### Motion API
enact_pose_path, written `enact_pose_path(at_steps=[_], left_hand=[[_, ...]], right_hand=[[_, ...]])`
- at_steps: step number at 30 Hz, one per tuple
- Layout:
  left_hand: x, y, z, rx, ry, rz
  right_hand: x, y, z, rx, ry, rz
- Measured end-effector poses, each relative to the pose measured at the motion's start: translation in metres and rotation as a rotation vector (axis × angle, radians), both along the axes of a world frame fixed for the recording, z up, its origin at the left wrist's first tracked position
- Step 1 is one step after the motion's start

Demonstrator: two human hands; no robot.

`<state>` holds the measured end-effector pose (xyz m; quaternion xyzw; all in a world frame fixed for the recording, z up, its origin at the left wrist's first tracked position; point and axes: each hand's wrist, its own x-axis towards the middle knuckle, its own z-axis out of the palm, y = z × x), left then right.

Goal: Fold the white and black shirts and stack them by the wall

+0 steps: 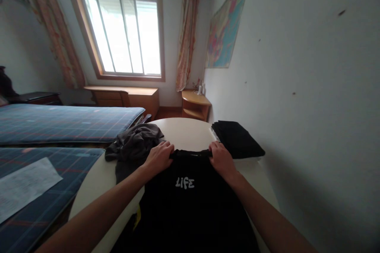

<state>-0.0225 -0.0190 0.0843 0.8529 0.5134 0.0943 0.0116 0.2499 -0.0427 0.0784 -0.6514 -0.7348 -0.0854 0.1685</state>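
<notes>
A black T-shirt [190,209] with white "LIFE" lettering lies spread over the round cream table [184,128], its lower part running out of view towards me. My left hand [160,156] is closed on the far left corner of its top edge. On the far right corner of that edge, my right hand [222,158] grips the cloth in the same way. Left of my left hand sits a crumpled dark grey garment [139,142]. Just beyond my right hand, folded black clothes [237,138] rest in a stack with something white beneath. A yellow patch shows at the shirt's left side.
Two plaid mattresses [68,122] stand to the left, the nearer one bearing a white paper sheet [26,185]. A white wall [311,126] runs close along the right. Low wooden furniture [142,95] and a corner shelf [196,99] stand beyond the table, under the window.
</notes>
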Motion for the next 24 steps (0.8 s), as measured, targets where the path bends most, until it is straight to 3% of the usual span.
enact_pose_path(at_steps=[2, 4, 7, 14, 19, 22, 24], left_hand=[[-0.006, -0.007, 0.002, -0.024, -0.046, -0.171], [-0.012, -0.011, 0.002, -0.153, -0.079, -0.276], [-0.019, -0.013, -0.002, -0.299, -0.109, -0.222], [-0.028, -0.011, 0.001, -0.272, 0.01, -0.243], [-0.033, -0.004, 0.025, -0.049, -0.056, -0.134], [-0.033, 0.01, 0.043, 0.074, -0.124, 0.015], [-0.031, 0.022, 0.054, 0.073, -0.186, 0.122]], right_hand=[[0.003, -0.009, -0.004, -0.017, -0.039, 0.046], [0.008, -0.017, -0.01, -0.087, -0.049, 0.064], [0.015, -0.026, -0.015, -0.182, -0.047, 0.058], [0.022, -0.038, -0.004, -0.282, -0.152, 0.04], [0.019, -0.031, 0.017, -0.348, -0.087, -0.101], [0.014, -0.015, 0.035, -0.325, -0.02, -0.169], [0.011, 0.0, 0.047, -0.306, 0.064, -0.191]])
